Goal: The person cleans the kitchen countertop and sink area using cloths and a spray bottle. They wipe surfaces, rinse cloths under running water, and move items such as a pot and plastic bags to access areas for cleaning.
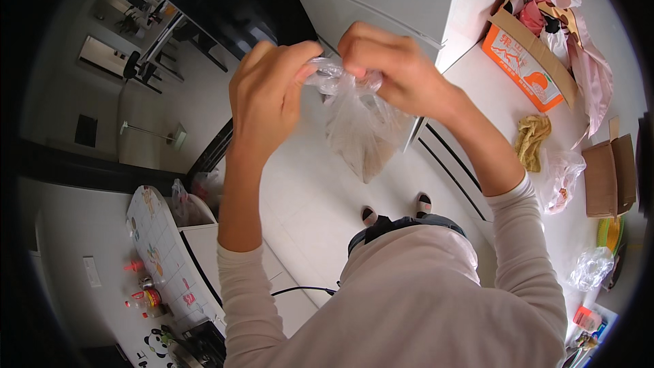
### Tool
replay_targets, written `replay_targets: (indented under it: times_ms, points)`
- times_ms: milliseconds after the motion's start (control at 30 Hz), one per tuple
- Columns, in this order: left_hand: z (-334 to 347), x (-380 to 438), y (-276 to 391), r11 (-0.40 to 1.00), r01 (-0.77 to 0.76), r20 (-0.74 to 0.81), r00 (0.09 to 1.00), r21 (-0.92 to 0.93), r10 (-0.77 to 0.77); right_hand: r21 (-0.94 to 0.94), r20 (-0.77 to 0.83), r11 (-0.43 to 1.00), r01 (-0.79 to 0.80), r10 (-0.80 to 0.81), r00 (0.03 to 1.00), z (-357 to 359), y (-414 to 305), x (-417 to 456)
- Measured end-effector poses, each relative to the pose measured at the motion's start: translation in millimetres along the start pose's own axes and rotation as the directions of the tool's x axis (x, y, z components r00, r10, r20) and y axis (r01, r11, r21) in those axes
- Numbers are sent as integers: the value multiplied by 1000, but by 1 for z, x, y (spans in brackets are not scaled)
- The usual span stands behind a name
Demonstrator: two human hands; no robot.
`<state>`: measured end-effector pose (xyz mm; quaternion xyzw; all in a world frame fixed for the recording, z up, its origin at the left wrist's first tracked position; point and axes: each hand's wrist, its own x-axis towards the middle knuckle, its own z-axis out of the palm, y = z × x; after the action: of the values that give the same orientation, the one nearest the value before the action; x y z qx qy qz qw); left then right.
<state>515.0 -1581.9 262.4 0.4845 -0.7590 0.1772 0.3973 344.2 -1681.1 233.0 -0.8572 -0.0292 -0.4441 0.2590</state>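
A clear plastic bag (365, 133) hangs in front of me, its bottom corner pointing down and something pale brown dimly visible through it. My left hand (273, 89) pinches one twisted end of the bag's neck between thumb and fingers. On the other side of the neck, my right hand (391, 64) grips the gathered plastic with curled fingers. The neck is bunched between both hands; whether it is knotted I cannot tell. Both hands are raised above the floor, near a white cabinet or appliance door.
An orange-printed cardboard box (526, 61) holding cloth and bags stands on the right counter. Beyond it lie a yellow-brown rag (533, 140), a plastic bag (561, 179) and an open carton (608, 179). At left are a tiled-pattern counter (163, 245) and bottles (145, 298).
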Motion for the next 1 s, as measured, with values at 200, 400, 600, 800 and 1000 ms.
replay_targets:
  times_ms: [200, 400, 600, 800, 1000]
  points:
    - [14, -5, -2, 986, 138, 99, 984, 89, -147, 166, 183, 977, -137, 106, 977, -17, 6, 5]
    - [47, -30, 10, -152, 554, 538, 648, -819, -539, 469, 303, 750, -466, 358, 883, -29, 14, -19]
    - [64, -47, 31, -479, 285, 527, 682, -830, -507, 832, 44, 490, -258, 406, 913, -8, 15, -51]
    - [65, -39, 49, -562, 126, 466, 718, -818, -517, 948, -85, 304, -89, 514, 854, -9, 14, -62]
    - [30, -7, 30, -270, 453, 520, 634, -850, -573, 887, -115, 440, -141, 505, 855, -38, 9, -35]
